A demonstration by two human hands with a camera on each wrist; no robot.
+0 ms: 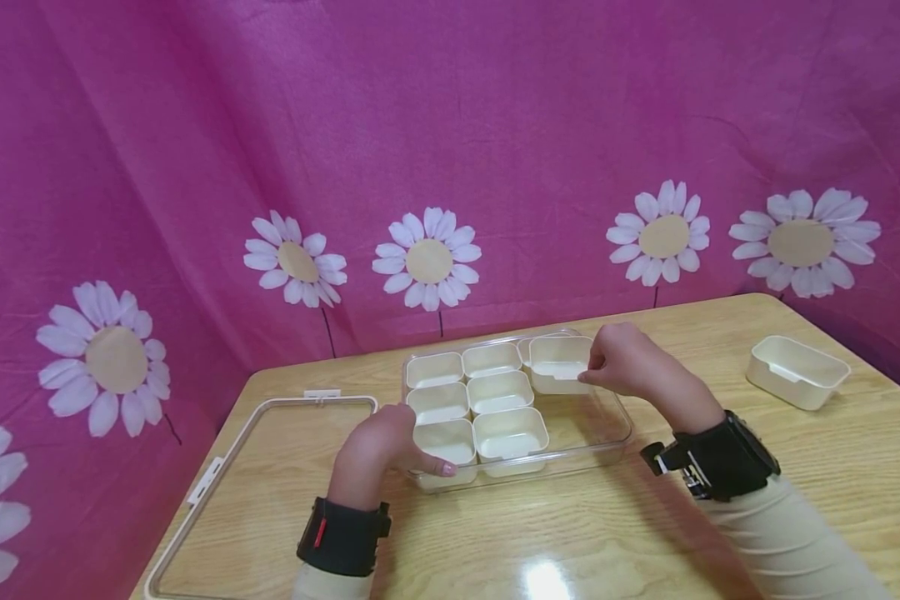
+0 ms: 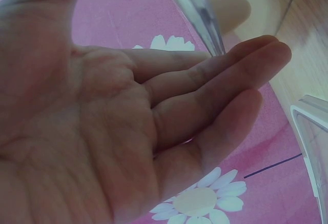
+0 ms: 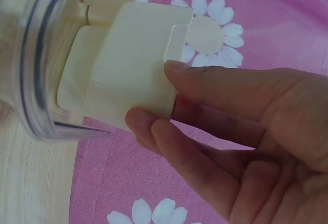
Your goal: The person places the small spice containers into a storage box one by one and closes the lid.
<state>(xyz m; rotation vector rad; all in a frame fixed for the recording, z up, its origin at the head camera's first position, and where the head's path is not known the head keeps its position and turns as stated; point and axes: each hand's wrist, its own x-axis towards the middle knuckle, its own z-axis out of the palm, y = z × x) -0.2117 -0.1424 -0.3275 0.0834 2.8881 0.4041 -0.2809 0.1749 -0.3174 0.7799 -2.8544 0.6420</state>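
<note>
A clear plastic bin [image 1: 581, 454] holds several cream-coloured small containers [image 1: 501, 390] in rows on its left side. Over its back right part, my right hand [image 1: 633, 364] pinches another cream container [image 1: 561, 364] by its right end. In the right wrist view, the thumb is at the rim notch of the held container [image 3: 136, 60], fingers on the opposite side; a further cream container [image 3: 79, 73] shows partly behind it. My left hand [image 1: 382, 442] rests at the bin's left side, thumb over the front left corner. The left wrist view shows its fingers [image 2: 215, 90] nearly straight against the outer wall.
A clear lid [image 1: 270, 492] with a pale rim and white clips lies on the wooden table [image 1: 495, 542], left of the bin. One loose cream container [image 1: 798, 371] stands near the right edge. A pink flowered cloth [image 1: 540, 167] hangs behind the table.
</note>
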